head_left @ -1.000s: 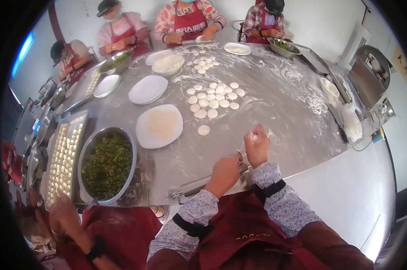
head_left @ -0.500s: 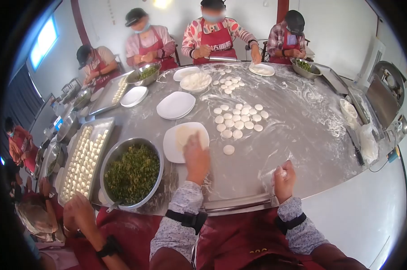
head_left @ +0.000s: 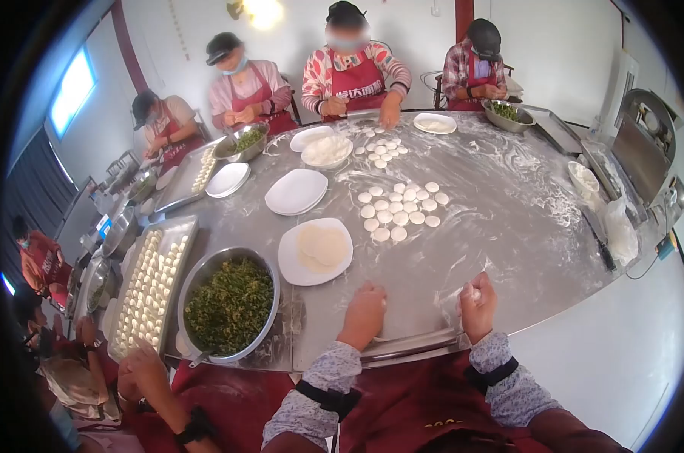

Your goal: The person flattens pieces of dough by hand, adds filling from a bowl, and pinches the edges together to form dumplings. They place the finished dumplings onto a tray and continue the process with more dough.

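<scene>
My left hand is down on the floured table near its front edge, fingers curled over a small dough disc that is mostly hidden. To its right, my right hand is a floury fist, and what it grips is hidden. A metal bar lies along the table edge between my wrists. Ahead of my left hand is a white plate bearing thin round dough wrappers. Several flattened dough pieces are grouped farther up the table.
A steel bowl of chopped green filling stands left, beside a tray of filled dumplings. Stacked white plates and a flour bowl are farther back. Co-workers in red aprons work around the table; a neighbour's hands are close at left.
My left hand has come back from the plate toward the table edge, uncovering the wrappers. The lone dough disc in front of the group is gone from its spot. My right fist stays put.
</scene>
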`<action>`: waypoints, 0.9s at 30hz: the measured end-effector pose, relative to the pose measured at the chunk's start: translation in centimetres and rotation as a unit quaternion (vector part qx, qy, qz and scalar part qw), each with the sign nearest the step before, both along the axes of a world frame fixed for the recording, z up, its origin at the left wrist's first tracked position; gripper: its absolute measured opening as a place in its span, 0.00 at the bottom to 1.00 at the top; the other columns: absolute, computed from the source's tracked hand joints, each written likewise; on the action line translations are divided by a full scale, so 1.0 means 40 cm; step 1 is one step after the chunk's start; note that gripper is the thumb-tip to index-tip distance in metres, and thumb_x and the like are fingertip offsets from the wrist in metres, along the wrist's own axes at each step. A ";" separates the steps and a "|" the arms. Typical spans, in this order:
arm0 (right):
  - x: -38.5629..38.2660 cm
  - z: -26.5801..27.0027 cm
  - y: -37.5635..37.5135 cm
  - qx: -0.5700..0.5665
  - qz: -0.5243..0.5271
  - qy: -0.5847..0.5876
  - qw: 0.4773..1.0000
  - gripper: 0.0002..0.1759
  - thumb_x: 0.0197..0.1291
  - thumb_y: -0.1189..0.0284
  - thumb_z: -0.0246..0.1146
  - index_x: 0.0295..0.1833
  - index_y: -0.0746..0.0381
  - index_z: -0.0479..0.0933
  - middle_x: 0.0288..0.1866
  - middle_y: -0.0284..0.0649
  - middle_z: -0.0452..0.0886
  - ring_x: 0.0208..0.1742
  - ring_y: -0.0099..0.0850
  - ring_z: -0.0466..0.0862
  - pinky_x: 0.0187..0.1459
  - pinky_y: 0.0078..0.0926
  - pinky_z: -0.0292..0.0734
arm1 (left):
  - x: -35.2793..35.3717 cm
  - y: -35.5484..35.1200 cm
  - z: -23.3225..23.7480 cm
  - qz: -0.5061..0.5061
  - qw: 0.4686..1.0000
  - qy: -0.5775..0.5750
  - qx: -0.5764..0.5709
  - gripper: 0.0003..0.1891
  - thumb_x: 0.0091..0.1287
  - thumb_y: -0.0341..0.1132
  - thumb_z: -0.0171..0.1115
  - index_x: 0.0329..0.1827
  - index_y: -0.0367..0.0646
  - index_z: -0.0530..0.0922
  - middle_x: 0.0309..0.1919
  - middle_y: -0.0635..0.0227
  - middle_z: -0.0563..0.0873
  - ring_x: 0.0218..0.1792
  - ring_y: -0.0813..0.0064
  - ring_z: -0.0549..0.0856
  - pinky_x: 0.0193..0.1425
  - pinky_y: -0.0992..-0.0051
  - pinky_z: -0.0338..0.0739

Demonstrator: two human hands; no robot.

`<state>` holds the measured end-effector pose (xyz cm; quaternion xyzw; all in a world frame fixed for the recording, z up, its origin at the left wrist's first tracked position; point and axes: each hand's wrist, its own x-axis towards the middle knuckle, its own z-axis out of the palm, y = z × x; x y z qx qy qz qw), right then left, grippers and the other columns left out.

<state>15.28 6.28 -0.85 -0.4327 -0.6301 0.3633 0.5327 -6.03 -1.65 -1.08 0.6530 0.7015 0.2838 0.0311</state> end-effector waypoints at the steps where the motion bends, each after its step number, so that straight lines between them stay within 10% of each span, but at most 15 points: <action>1: 0.001 -0.001 0.002 0.000 0.003 -0.006 1.000 0.08 0.53 0.74 0.55 0.28 0.65 0.64 0.18 0.42 0.65 0.23 0.28 0.69 0.26 0.28 0.66 | -0.016 -0.010 0.004 0.014 0.999 0.031 -0.022 0.08 0.52 0.31 0.59 0.34 0.40 0.76 0.35 0.59 0.79 0.41 0.57 0.76 0.46 0.63 0.72; 15: 0.013 0.123 -0.058 -0.056 0.066 0.046 0.995 0.07 0.55 0.76 0.51 0.26 0.61 0.62 0.16 0.36 0.68 0.13 0.18 0.67 0.14 0.20 0.63 | 0.141 0.027 0.018 -0.123 0.965 -0.202 -0.115 0.08 0.51 0.34 0.62 0.29 0.39 0.75 0.29 0.54 0.81 0.36 0.52 0.80 0.41 0.59 0.72; 27: 0.017 -0.021 0.015 0.010 0.002 -0.028 1.000 0.07 0.51 0.73 0.54 0.28 0.65 0.65 0.20 0.48 0.70 0.21 0.40 0.72 0.25 0.34 0.67 | 0.167 0.053 -0.008 -0.137 0.978 -0.103 -0.117 0.07 0.58 0.35 0.56 0.31 0.40 0.75 0.30 0.53 0.82 0.35 0.52 0.80 0.40 0.56 0.72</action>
